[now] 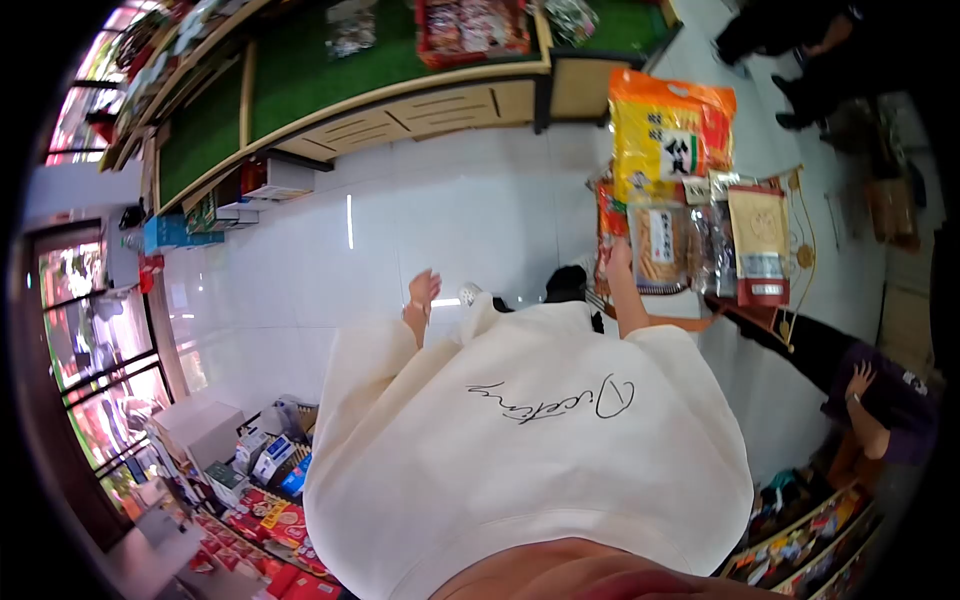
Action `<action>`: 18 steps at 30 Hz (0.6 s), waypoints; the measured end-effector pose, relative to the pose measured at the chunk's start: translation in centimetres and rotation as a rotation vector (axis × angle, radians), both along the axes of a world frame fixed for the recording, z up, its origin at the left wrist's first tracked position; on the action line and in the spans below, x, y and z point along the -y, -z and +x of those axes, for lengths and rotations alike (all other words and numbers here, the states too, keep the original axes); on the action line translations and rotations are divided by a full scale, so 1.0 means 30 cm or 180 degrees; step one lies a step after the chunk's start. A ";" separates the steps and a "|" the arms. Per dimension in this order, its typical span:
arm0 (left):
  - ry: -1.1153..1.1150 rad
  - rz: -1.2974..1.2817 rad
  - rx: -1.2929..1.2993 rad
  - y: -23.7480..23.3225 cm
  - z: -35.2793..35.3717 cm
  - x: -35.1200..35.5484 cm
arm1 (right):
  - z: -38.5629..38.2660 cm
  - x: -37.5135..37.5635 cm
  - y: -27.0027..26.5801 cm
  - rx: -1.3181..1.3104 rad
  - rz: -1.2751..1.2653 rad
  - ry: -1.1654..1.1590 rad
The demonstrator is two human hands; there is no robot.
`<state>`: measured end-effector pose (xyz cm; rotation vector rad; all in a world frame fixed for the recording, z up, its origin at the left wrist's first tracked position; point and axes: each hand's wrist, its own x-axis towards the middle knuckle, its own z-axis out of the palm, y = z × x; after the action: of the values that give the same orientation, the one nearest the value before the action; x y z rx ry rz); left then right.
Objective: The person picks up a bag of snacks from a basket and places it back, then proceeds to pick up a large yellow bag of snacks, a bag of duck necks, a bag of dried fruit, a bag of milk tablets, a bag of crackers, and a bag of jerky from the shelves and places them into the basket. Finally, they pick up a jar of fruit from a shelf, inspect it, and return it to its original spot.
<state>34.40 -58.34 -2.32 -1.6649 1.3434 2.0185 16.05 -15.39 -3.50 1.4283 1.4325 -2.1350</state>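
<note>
My left hand (424, 288) hangs, fingers loosely apart; at right, my right hand (620, 262) nears the tub (659, 246); its grip I can't tell

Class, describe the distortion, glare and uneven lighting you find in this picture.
Head view: fisheye distortion bows the green counter and leaves black corners; same view: glare streaks the glossy floor, the windows look washed out, dark clothing at upper right loses detail, the yellow bag is well lit.
</note>
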 end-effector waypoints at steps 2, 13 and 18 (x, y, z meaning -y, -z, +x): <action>-0.0187 -0.0060 0.0093 -0.026 0.168 0.071 | 0.044 0.127 -0.013 -0.0205 0.0083 -0.0352; 0.1658 -0.2126 -0.0386 0.182 0.739 0.324 | 0.312 0.626 0.334 0.0533 0.1408 -0.1709; 0.1315 -0.1472 0.0588 0.062 0.732 0.348 | 0.268 0.675 0.205 0.0006 0.1721 -0.2460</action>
<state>56.35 -68.76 -4.17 -1.5152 1.9898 1.3605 24.09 -35.65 -9.66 0.7603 2.1970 -1.3174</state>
